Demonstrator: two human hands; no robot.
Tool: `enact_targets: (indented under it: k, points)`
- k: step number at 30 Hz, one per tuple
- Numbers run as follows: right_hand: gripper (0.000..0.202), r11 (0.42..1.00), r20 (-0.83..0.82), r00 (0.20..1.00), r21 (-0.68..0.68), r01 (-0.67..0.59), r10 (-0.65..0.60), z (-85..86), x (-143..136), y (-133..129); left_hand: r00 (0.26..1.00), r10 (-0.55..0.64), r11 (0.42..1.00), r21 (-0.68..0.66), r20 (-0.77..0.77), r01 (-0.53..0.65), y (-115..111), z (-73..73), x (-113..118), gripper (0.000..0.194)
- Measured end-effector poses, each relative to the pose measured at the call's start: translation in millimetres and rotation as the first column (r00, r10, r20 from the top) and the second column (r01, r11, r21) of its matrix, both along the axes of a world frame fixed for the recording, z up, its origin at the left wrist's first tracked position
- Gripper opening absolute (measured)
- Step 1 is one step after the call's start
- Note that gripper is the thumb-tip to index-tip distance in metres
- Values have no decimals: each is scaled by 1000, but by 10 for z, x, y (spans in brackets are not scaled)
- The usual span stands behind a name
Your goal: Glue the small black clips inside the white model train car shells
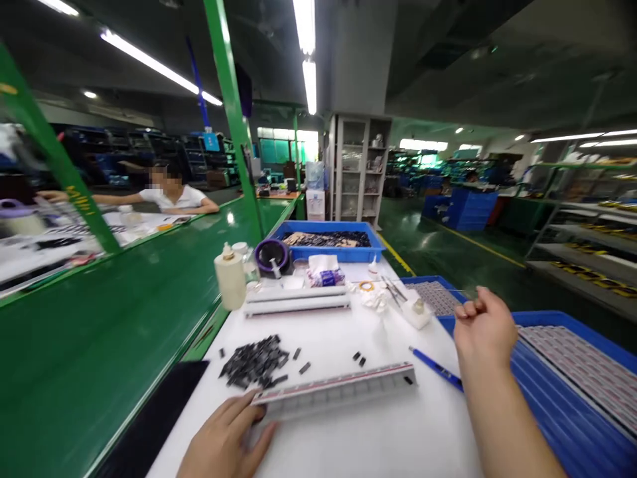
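My left hand (226,435) grips the left end of a long pale strip (338,392) with a red line along its top edge, lying on the white table. Raised at the right, my right hand (485,328) has its fingers curled together; a thin, faint line runs leftward from the fingertips, too fine to identify. A pile of small black pieces (256,362) lies beyond the strip's left end, with a few loose ones nearby. Next to my right forearm is a blue pen (436,369). Farther back rest more long pale strips (298,303).
Behind the strips stand a cream bottle (230,279), a purple-rimmed cup (273,257), a tissue pack (326,272) and a blue bin (377,252). Tweezers (394,291) lie at the right back. Blue trays (572,405) flank the table's right side. A person (172,196) sits across the green partition.
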State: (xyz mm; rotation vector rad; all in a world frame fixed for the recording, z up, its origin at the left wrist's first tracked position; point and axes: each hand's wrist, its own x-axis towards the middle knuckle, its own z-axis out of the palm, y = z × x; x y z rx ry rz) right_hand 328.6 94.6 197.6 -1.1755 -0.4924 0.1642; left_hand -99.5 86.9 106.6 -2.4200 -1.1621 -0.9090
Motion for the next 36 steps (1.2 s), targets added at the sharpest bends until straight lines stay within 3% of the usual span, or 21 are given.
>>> enact_targets:
  k: [2,3,5,8,11,13,16,25,30,36]
  points:
    - [19,958,-154,951,152,-244,267,38,-472,-149,1000,7,998,-66,12,-6,-92,83,68,21]
    - [19,895,-225,877,248,-371,425,35,-755,-220,1000,21,994,-108,19,-19,-122,100,98,18]
    - [19,797,-257,762,311,-518,595,-21,-1347,-355,998,42,985,-169,48,-33,-159,91,137,13]
    - [12,718,-41,717,71,-692,696,-201,-2086,-520,995,64,971,-234,73,-45,-187,31,150,11]
    - [4,732,350,653,-178,-658,672,-404,-2456,-594,994,79,962,-266,75,-56,-209,-2,153,11]
    - [4,754,517,578,-232,-615,631,-510,-2532,-600,995,77,955,-290,71,-53,-219,0,159,11]
    - [6,776,581,547,-268,-571,603,-620,-2545,-581,996,70,945,-324,64,-46,-222,14,169,13]
    - [7,751,536,541,-333,-570,648,-722,-2573,-543,995,69,932,-361,65,-41,-216,4,171,20]
    - [5,770,488,609,-262,-582,626,-686,-2560,-545,996,62,935,-352,63,-36,-216,4,165,18]
    - [9,719,482,543,-347,-602,688,-702,-2586,-514,997,55,940,-341,59,-32,-206,5,162,16]
